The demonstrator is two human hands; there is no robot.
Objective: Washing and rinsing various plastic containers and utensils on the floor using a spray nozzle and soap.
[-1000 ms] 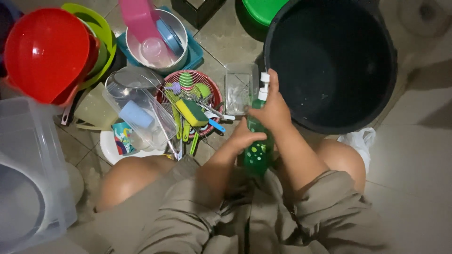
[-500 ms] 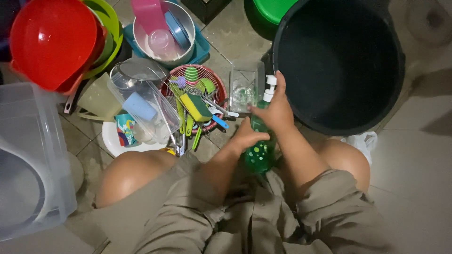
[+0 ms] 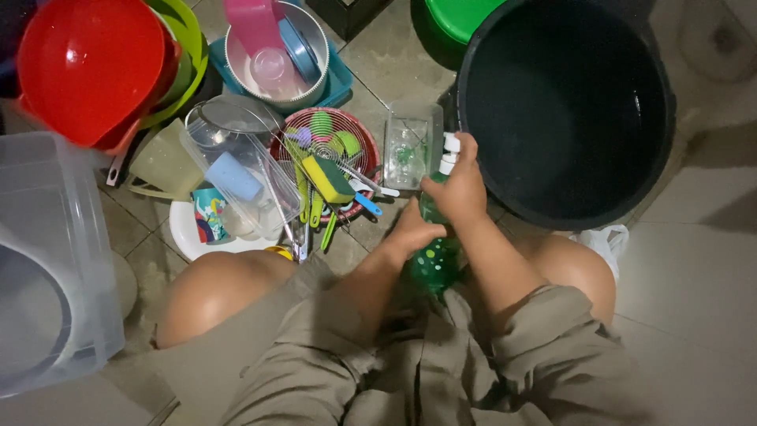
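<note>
I squat on a tiled floor with a green pump bottle [image 3: 432, 264] of liquid soap between my knees. My left hand [image 3: 410, 231] grips the bottle's body. My right hand [image 3: 457, 185] wraps the neck, with a finger pressing on the white pump head [image 3: 449, 150]. The nozzle points at a small clear rectangular container [image 3: 408, 143] standing just beyond the bottle. To its left a red wire basket [image 3: 356, 142] holds a yellow-green sponge [image 3: 327, 177] and several green and blue utensils.
A big black tub [image 3: 564, 102] stands at upper right, a green basin [image 3: 453, 14] behind it. At left lie a red bowl [image 3: 87, 67], green bowls, a metal bowl [image 3: 272, 55] in a blue tray, clear plastic boxes [image 3: 47, 260], a cup and a white plate.
My right hand has pushed the pump head down a little and the bottle has shifted slightly. The view has barely moved.
</note>
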